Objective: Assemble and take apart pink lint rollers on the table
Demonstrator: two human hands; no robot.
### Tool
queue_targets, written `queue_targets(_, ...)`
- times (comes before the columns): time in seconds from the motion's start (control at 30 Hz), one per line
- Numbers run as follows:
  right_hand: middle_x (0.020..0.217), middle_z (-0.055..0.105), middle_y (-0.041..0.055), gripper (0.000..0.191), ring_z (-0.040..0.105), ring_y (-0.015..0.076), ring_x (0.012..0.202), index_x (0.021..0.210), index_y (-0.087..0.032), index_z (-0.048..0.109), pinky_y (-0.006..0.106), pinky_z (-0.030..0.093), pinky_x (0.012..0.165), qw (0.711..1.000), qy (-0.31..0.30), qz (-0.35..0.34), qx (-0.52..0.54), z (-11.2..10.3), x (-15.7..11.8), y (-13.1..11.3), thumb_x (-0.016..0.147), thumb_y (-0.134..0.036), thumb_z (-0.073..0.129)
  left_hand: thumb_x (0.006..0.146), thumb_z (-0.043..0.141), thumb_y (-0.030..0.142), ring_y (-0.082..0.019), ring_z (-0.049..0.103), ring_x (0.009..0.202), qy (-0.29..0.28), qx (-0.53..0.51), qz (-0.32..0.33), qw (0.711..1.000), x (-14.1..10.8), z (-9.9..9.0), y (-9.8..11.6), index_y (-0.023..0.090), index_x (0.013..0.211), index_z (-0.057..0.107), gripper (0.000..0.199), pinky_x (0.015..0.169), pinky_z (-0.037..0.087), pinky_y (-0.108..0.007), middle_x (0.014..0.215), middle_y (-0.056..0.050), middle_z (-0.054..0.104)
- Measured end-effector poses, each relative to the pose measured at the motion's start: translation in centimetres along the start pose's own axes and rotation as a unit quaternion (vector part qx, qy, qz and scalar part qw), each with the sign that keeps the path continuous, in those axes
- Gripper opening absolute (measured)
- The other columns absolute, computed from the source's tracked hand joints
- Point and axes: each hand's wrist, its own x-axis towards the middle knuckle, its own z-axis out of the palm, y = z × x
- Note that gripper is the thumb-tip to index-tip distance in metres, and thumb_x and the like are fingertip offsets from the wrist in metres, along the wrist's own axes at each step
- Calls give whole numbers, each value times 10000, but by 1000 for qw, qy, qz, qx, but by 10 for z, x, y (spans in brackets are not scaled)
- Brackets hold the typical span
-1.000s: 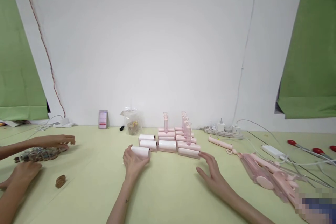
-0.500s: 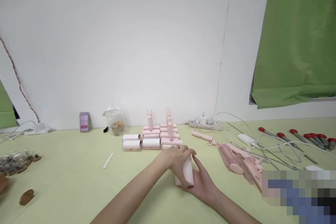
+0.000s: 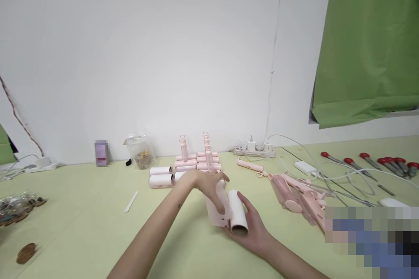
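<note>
My right hand [image 3: 253, 233] is wrapped round a white paper roll [image 3: 238, 211], whose dark hollow end faces me. Just left of the roll, a thin translucent pinkish sheet [image 3: 216, 216] hangs down, pinched in my left hand [image 3: 211, 185]. The sheet's lower edge reaches the fingers under the roll. Beyond my left hand lie white rolls [image 3: 161, 180] and several pink roller pieces [image 3: 208, 166] in rows, with a few pink handles [image 3: 183, 149] standing upright on them.
Pink parts in clear wrap [image 3: 291, 196], a power strip [image 3: 254, 152], white cables and red-handled tools [image 3: 393, 165] lie to the right. On the left are a plastic bag [image 3: 140, 152], a white strip [image 3: 131, 202] and a brown coil [image 3: 26, 253].
My left hand has moved left, off the roll, with the translucent sheet in its fingers. The roll's white side and hollow end now show in my right hand.
</note>
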Motion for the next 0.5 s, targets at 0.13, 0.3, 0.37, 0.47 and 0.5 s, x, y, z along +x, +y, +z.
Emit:
queue_targets(0.13, 837, 634, 28, 381, 601, 116, 774, 996, -184, 543, 242, 458, 746, 998, 6, -3, 68, -1, 1, -3, 734, -461, 533, 491, 687, 401, -265, 455, 1081, 109, -105, 48, 987, -25, 24, -42, 301, 1204, 382, 782, 867, 404, -359, 1250, -49, 378)
queue_targets(0.3, 993, 601, 48, 373, 587, 129, 822, 1036, -205, 559, 266, 453, 748, 997, -15, -12, 75, 2, -5, -6, 745, -438, 532, 470, 708, 365, -261, 335, 1146, 381, -165, -57, 908, -18, 111, -82, 188, 1004, 415, 634, 920, 356, -351, 1186, -100, 281)
queue_targets(0.37, 1015, 595, 49, 355, 586, 138, 840, 1060, -221, 556, 290, 448, 768, 997, -25, -20, 76, 6, -11, -5, 756, -403, 538, 421, 735, 380, -291, 332, 1123, 423, -173, -121, 881, -13, 137, -85, 176, 946, 419, 646, 910, 348, -389, 1151, -108, 294)
queue_targets(0.47, 1091, 568, 69, 346, 572, 170, 919, 1081, -234, 551, 339, 438, 802, 996, -33, -23, 81, 12, -19, -3, 763, -373, 543, 394, 761, 388, -327, 263, 1159, 461, -160, -141, 862, -16, 148, -77, 185, 1047, 420, 765, 965, 246, -461, 1185, -112, 307)
queue_targets(0.5, 1102, 562, 83, 339, 563, 187, 949, 1062, -226, 563, 360, 432, 812, 996, -32, -18, 79, 14, -22, -1, 762, -382, 543, 486, 725, 406, -311, 238, 1183, 465, -165, -113, 863, -19, 146, -72, 202, 1106, 408, 725, 982, 218, -460, 1212, -105, 310)
